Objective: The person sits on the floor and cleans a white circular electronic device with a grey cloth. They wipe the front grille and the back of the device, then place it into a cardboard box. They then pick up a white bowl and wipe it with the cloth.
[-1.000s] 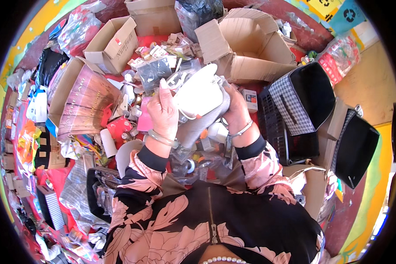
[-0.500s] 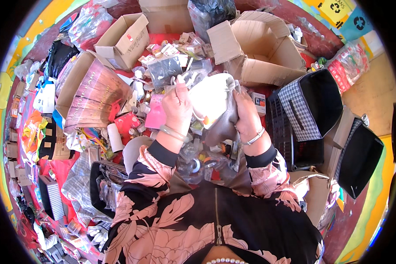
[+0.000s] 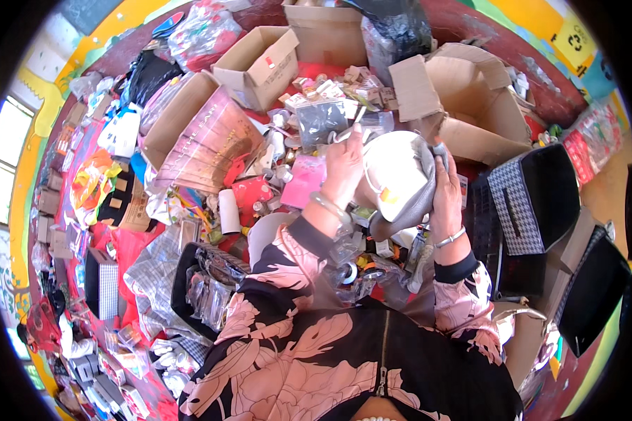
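Observation:
Between my hands, in front of my chest, is a rounded, soft, cap-like white and grey piece (image 3: 399,163) with a small orange-yellow mark on its lower white part. My left hand (image 3: 343,170) grips its left edge, thumb uppermost. On the other side, my right hand (image 3: 445,203) is closed around the grey edge. Under the piece lies a heap of small packets, clear plastic and loose items (image 3: 354,270). A pink flat item (image 3: 304,181) and a dark clear-wrapped pack (image 3: 321,125) lie close to my left hand.
A large open cardboard box (image 3: 484,137) stands far right, a smaller box (image 3: 256,67) far left. At right are a black crate (image 3: 483,231) and black bins with houndstooth sides (image 3: 516,210). A black bin of plastic packets (image 3: 207,291) sits at left, beside a white roll (image 3: 229,211).
The view has swung left, so the scene sits further right. My hands still hold the white and grey piece, which has tilted to show more of its rounded white side.

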Action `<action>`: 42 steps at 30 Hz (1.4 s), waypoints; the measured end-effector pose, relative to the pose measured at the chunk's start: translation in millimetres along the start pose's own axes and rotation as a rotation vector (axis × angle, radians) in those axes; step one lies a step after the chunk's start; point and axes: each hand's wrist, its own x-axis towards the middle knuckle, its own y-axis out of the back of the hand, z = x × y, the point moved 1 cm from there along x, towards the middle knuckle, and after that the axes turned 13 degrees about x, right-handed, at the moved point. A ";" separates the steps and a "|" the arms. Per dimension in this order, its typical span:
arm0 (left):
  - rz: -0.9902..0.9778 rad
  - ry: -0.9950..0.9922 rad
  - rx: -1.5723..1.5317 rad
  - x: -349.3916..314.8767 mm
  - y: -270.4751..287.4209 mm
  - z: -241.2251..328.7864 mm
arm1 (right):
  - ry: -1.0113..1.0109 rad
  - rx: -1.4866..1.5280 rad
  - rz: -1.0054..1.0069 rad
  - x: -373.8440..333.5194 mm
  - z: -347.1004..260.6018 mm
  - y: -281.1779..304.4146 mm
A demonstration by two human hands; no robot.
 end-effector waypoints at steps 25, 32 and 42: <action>-0.738 -0.298 -0.579 -48.4 -14.5 46.6 | -0.248 0.930 0.112 16.1 1.0 27.2; -0.575 -0.115 -0.662 -55.1 -30.8 39.6 | -0.324 1.012 -0.043 14.2 37.9 21.1; -0.415 -0.003 -0.737 -39.9 -13.1 48.0 | -0.494 0.416 0.123 4.1 18.7 4.3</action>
